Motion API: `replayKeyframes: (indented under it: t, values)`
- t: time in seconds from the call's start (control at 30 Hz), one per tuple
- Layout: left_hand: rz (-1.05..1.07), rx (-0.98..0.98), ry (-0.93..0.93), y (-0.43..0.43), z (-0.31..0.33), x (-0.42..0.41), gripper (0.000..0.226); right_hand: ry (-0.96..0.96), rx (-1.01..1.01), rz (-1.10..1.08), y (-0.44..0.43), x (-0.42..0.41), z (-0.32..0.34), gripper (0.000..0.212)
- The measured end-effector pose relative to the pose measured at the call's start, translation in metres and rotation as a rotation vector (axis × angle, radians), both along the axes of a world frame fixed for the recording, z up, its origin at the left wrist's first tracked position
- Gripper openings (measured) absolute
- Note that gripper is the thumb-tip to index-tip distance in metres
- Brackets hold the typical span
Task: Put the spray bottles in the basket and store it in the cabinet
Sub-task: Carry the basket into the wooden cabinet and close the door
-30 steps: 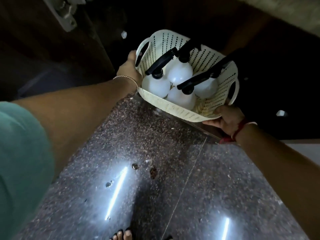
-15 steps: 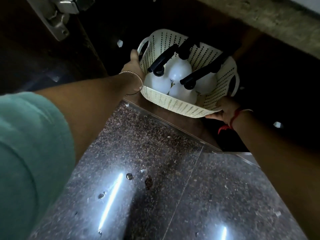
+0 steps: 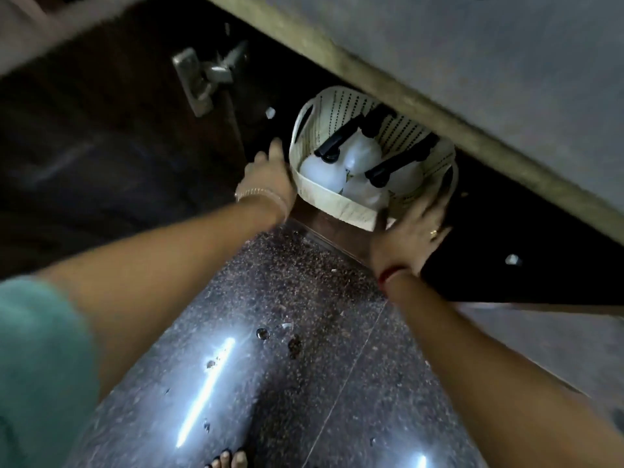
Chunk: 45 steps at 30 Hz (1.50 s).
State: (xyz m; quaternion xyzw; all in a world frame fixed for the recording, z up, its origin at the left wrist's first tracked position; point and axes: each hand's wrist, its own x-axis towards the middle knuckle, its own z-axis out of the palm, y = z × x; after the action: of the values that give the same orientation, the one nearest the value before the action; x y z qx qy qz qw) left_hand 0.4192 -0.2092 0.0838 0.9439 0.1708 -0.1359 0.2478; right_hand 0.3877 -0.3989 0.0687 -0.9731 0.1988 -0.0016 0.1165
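The cream perforated basket (image 3: pixel 332 199) sits inside the dark cabinet opening, its far side tucked under the counter's edge. Several white spray bottles (image 3: pixel 359 153) with black trigger heads stand in it. My left hand (image 3: pixel 268 177) lies flat against the basket's left wall, fingers stretched out. My right hand (image 3: pixel 412 228) presses on the front right corner with fingers spread, covering part of the rim. Neither hand wraps a handle.
The open dark wooden cabinet door (image 3: pixel 118 146) with a metal hinge (image 3: pixel 199 79) stands to the left. A thick stone counter edge (image 3: pixel 405 99) overhangs the basket. Glossy speckled floor (image 3: pixel 304 332) lies below, with my toes (image 3: pixel 226 461) at the bottom.
The basket has gone further into the cabinet, under the counter edge. Both hands have let go of its sides and now rest flat against it.
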Motion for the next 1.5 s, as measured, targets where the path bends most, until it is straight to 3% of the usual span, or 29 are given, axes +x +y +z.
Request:
replayKeyframes:
  t: [0.07, 0.2, 0.33, 0.47, 0.6, 0.8, 1.03, 1.2, 1.37, 1.5]
  values:
    - [-0.088, 0.125, -0.076, 0.007, 0.026, -0.042, 0.072, -0.035, 0.059, 0.232, 0.033, -0.038, 0.017, 0.077]
    - [-0.477, 0.321, -0.182, 0.037, 0.099, -0.133, 0.071, -0.01, 0.21, 0.517, 0.089, -0.099, 0.077, 0.066]
    - [-0.877, 0.468, -0.411, 0.078, 0.18, -0.215, 0.063, 0.014, 0.153, 0.888, 0.135, -0.162, 0.154, 0.068]
    - [-0.623, 0.543, -0.501, 0.129, 0.247, -0.254, 0.061, -0.127, 0.198, 1.069, 0.179, -0.167, 0.226, 0.074]
    - [-0.302, 0.546, -0.334, 0.17, 0.282, -0.256, 0.059, -0.165, 0.038, 1.259, 0.228, -0.143, 0.274, 0.077]
    - [0.019, 0.473, -0.182, 0.194, 0.258, -0.241, 0.077, -0.071, -0.188, 1.36, 0.274, -0.108, 0.259, 0.075]
    - [0.151, 0.406, -0.066, 0.207, 0.203, -0.261, 0.093, 0.129, -0.155, 1.376, 0.271, -0.113, 0.225, 0.077]
    - [0.1, 0.222, 0.094, 0.209, 0.206, -0.264, 0.069, 0.209, -0.005, 1.314, 0.274, -0.114, 0.236, 0.056]
    - [-0.193, 0.066, 0.033, 0.198, 0.224, -0.286, 0.061, 0.182, 0.043, 1.314, 0.252, -0.122, 0.242, 0.041]
    - [-0.341, 0.034, -0.144, 0.166, 0.237, -0.313, 0.048, 0.15, 0.079, 1.334, 0.222, -0.127, 0.237, 0.041]
